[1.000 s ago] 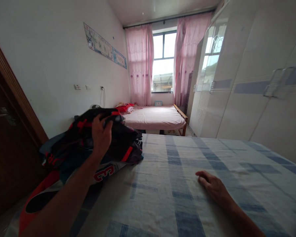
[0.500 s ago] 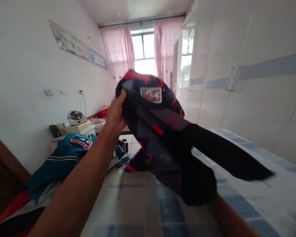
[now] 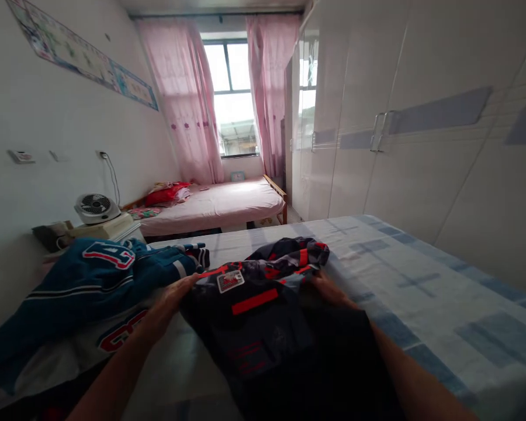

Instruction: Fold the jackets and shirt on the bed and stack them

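Arms (image 3: 114, 374): both stretched forward, left from lower left, right from lower right, angled inward.
Left hand (image 3: 173, 298): slightly blurred, at the dark garment's left upper edge, fingers clamped on cloth.
Right hand (image 3: 335, 292): at the opposite edge, touching cloth; fingertips hidden behind it, can't tell if closed.
Dark garment (image 3: 263, 327): count 1, black/grey with red strips, between the hands, front centre, above the near bed; far part bunched past the hands, near part running out the bottom of view.
Badge (image 3: 231, 281): 1, light-edged, on the dark garment near left hand.
Teal garment (image 3: 92, 286): 1, big letter on it, heaped left of left hand.
Pale garment (image 3: 70, 359): 1, red characters, under the teal one.
Near bed (image 3: 403, 275): 1, blue-and-white patterned sheet.
Far bed (image 3: 241, 202): 1, pink sheet, wooden end rail, red bundle (image 3: 169, 194) on it.
Fan (image 3: 95, 207): 1, left wall side.
Curtains (image 3: 179, 99): 2, pink, flanking 1 window (image 3: 234, 120).
Wardrobe (image 3: 377, 193): glossy white, along right side.
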A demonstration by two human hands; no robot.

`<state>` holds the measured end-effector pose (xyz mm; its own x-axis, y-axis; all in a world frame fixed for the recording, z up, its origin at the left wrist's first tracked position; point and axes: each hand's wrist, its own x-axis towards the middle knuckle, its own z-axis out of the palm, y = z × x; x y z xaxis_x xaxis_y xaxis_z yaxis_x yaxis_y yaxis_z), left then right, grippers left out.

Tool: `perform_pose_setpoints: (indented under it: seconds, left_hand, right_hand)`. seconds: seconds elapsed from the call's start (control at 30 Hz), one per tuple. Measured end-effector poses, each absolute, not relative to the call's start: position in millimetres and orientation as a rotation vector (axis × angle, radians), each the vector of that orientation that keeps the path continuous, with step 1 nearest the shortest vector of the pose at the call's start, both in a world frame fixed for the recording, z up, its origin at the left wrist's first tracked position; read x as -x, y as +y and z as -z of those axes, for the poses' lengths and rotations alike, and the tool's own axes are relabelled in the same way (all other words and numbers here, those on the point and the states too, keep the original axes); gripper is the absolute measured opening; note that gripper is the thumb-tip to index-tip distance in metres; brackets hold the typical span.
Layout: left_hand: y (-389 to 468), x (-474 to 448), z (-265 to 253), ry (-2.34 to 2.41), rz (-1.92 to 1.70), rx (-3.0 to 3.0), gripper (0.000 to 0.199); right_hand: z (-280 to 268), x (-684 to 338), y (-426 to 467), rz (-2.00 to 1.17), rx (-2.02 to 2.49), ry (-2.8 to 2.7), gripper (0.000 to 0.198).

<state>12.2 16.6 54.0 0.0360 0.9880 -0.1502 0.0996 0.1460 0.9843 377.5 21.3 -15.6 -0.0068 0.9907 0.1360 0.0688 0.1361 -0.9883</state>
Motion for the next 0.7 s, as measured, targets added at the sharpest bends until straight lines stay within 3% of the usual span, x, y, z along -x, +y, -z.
perform_pose_setpoints:
  seconds: [0.13, 0.27, 0.37, 0.53, 0.7]
  left_hand:
    - [7, -41, -76, 1.313, -0.885, -1.396, 0.058]
    - [-12, -58, -99, 1.356, -1.355, -1.62, 0.05]
    - [-26, -60, -112, 1.367, -1.547, -1.684, 0.046]
    - [-32, -65, -106, 1.38, -1.313, -1.939, 0.045]
    - [-32, -82, -76, 1.421, -1.279, -2.141, 0.054]
  right_hand:
    - [-5, -377, 14, -1.443, 0.82, -1.08, 0.02]
    - [-39, -390, 14, -1.506, 0.63, -0.781, 0.015]
    - [-73, -400, 17, -1.311, 0.742, -0.715, 0.014]
    - [-136, -424, 21, -0.76, 0.742, -0.755, 0.034]
    - [-168, -468, 27, -0.4, 0.769, -0.751, 0.033]
